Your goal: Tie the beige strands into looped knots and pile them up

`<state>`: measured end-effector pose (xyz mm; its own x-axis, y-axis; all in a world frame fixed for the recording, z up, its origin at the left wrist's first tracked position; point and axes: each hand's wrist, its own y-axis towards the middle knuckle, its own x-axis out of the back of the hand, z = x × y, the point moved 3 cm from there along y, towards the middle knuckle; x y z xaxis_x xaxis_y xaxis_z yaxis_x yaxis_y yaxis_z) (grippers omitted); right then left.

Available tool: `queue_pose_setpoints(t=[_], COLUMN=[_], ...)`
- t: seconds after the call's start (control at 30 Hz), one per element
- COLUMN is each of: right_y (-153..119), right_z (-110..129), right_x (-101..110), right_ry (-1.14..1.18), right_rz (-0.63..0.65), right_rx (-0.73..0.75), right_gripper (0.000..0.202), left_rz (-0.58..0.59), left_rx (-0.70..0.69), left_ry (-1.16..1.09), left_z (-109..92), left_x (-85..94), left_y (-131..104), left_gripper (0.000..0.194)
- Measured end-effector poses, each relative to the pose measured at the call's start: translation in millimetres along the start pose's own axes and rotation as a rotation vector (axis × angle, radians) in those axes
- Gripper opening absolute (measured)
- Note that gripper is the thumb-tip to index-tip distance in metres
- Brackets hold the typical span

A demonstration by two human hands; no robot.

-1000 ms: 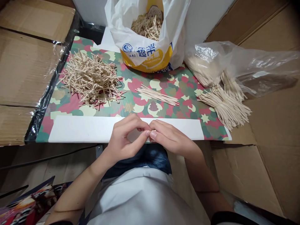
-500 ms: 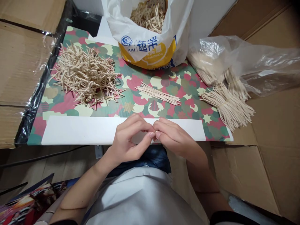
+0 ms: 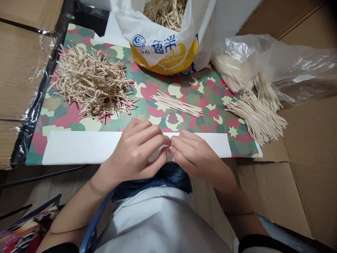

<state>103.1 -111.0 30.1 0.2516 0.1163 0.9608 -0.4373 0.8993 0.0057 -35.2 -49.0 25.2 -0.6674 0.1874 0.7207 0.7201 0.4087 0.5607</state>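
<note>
My left hand (image 3: pixel 140 149) and my right hand (image 3: pixel 191 151) meet fingertip to fingertip over the front edge of the table. Both are closed in a pinch. What lies between the fingertips is almost wholly hidden; only a tiny pale bit shows. Just beyond the hands, a small row of straight pale sticks (image 3: pixel 177 104) lies on the patterned cover. To the left is a big tangled heap of bent pale sticks (image 3: pixel 92 82). At the right edge, a tied bundle of straight sticks (image 3: pixel 259 116) rests beside a second, smaller bundle (image 3: pixel 265 92).
A white plastic bag (image 3: pixel 163 45) with more bent sticks stands open at the back. A clear plastic bag (image 3: pixel 237 66) holding straight sticks lies at the right. A white strip (image 3: pixel 81 147) runs along the table's front. Cardboard (image 3: pixel 310 147) borders both sides.
My left hand has turned over slightly, its back now more upward, and its fingers have closed in. My right hand stays nearly in place, still pinching. The view has shifted a little.
</note>
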Motion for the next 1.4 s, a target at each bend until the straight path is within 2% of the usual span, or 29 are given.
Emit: queue_pose_setpoints(t=[0.1, 0.23, 0.37, 0.5, 0.57, 0.63, 0.73, 0.9, 1.03, 1.17, 1.4], right_y=[0.2, 1.1, 4.6, 8.7, 9.2, 8.2, 5.2, 3.7, 5.3, 6.4, 8.1], right_z=[2.5, 3.1, -1.8, -7.0, -7.6, -8.3, -8.9, -7.9, -5.0, -2.8, -7.6], right_x=[0.1, -2.4, -2.0, 3.0, 4.5, 5.0, 4.5, 4.2, 4.4, 2.9, -3.9], right_ry=[-0.119, -0.129, 0.085, 0.438, 0.523, 0.533, 0.477, 0.393, 0.358, 0.355, 0.388], right_rz=[0.021, 0.041, 0.06, 0.124, 0.152, 0.149, 0.13, 0.108, 0.083, 0.088, 0.126], right_rx=[0.034, 0.086, -0.008, -0.171, -0.181, -0.182, -0.201, -0.223, -0.177, -0.189, -0.22], right_gripper=[0.029, 0.031, 0.031, 0.024, 0.024, 0.024, 0.023, 0.022, 0.022, 0.022, 0.023], left_rz=[0.112, 0.104, 0.016, -0.144, -0.211, -0.241, -0.198, -0.015, 0.098, 0.166, 0.125], left_rx=[-0.095, -0.121, -0.058, 0.115, 0.176, 0.178, 0.066, -0.129, -0.104, -0.069, -0.099], left_ry=[0.125, 0.177, 0.09, -0.228, -0.377, -0.413, -0.222, 0.101, 0.158, 0.18, 0.285], left_z=[-2.7, -3.9, -0.7, 3.9, 5.4, 5.9, 4.4, -1.4, -4.1, -6.3, -7.3], left_x=[4.7, 1.0, -7.6, -17.3, -21.2, -22.0, -16.9, -7.4, -4.8, -4.0, -9.4], left_y=[6.7, 10.2, 7.9, 2.4, -0.4, -2.4, -3.2, -1.8, 0.4, 2.1, 3.9], left_gripper=[0.004, 0.012, 0.009, 0.006, 0.007, 0.007, 0.009, 0.011, 0.004, 0.008, 0.015])
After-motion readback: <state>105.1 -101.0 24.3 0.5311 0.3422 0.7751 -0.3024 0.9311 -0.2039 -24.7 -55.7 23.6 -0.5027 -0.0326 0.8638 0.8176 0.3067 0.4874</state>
